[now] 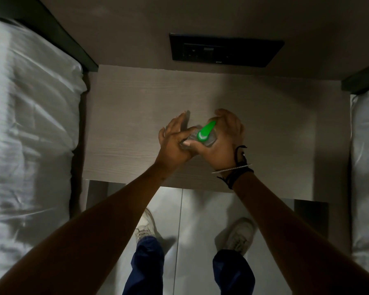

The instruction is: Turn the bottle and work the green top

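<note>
Head view: both hands meet over the pale wood-grain bench [126, 124], which stands between two beds with white sheets, one at the left [30, 124] and one at the right [366, 156]. The right hand [219, 143] cups a small clear bottle [209, 141] with a bright green cap [206, 131]; its fingers curl round the far side and the thumb presses the near side. The left hand [175, 141] touches the bottle's left end, its fingers [177, 122] nearly straight and spread. The bottle is held just above the bench; no label or writing can be read on it. Dark cords and a bangle [232, 168] circle the right wrist. A black socket panel [224, 51] sits in the wall behind; its markings are too blurred to read. Below are white shoes [146, 226] on pale floor tiles
</note>
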### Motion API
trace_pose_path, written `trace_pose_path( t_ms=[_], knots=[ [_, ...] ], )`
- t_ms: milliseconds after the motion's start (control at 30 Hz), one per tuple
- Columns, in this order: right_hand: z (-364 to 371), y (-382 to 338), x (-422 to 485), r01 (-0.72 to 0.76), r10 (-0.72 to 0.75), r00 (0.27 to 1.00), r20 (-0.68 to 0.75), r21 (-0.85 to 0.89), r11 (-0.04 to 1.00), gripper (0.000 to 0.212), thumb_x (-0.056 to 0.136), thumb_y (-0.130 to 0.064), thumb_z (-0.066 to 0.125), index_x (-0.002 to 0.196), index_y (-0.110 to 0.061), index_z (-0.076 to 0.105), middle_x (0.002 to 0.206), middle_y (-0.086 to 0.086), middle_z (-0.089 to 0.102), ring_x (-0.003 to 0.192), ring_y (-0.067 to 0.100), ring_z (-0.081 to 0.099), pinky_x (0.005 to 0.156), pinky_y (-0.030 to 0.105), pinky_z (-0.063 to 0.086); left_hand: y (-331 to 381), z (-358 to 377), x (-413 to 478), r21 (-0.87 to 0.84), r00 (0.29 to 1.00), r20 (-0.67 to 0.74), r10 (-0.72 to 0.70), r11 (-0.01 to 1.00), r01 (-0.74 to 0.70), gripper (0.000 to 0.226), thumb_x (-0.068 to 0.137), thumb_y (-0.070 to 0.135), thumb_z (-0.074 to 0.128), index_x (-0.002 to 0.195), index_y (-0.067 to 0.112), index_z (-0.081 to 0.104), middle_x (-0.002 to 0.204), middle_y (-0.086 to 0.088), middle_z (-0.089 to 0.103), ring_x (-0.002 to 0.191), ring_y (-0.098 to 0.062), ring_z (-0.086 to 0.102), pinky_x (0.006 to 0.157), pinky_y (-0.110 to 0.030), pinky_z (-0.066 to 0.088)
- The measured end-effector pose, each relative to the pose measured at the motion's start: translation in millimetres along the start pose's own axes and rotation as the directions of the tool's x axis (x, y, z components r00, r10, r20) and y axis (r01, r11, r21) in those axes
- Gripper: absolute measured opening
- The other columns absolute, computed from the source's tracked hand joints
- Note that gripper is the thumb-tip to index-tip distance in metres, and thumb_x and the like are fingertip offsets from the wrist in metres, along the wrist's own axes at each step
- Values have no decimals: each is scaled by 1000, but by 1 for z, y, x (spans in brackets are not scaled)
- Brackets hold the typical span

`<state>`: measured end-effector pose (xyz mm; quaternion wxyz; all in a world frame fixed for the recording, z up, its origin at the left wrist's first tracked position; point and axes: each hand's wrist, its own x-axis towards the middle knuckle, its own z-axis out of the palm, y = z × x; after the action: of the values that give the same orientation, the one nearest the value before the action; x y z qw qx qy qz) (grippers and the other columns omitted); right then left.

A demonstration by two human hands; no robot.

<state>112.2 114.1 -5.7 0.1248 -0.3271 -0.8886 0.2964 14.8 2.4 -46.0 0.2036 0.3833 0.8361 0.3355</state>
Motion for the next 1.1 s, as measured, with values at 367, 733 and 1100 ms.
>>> trace_pose_path(
  t_ms=[367,733,1100],
  knots=[
    [2,2,-4,-25,27,998,-61,36,999,68,53,-59,84,98,-13,64,129,15,59,119,35,54,97,54,41,-1,-2,2,-43,1000,20,13,999,-12,56,67,36,77,120,24,65,152,-14,34,141,-35,24,108,-57,11],
    [9,13,-3,27,-26,997,-72,8,1000,45,59,-48,81,91,-19,68,140,16,54,128,39,48,96,56,38,-9,2,6,-58,999,50,13,998,-10,56,74,33,79,126,31,58,159,-7,19,146,-21,1,112,-53,-9],
    [7,14,2,90,-89,994,-68,6,996,33,65,-39,81,85,-15,75,135,16,59,126,40,50,95,46,36,-14,7,9,30,999,13,46,998,-46,55,70,41,79,122,32,61,159,-10,20,147,-30,-1,110,-49,-17]
  ],
)
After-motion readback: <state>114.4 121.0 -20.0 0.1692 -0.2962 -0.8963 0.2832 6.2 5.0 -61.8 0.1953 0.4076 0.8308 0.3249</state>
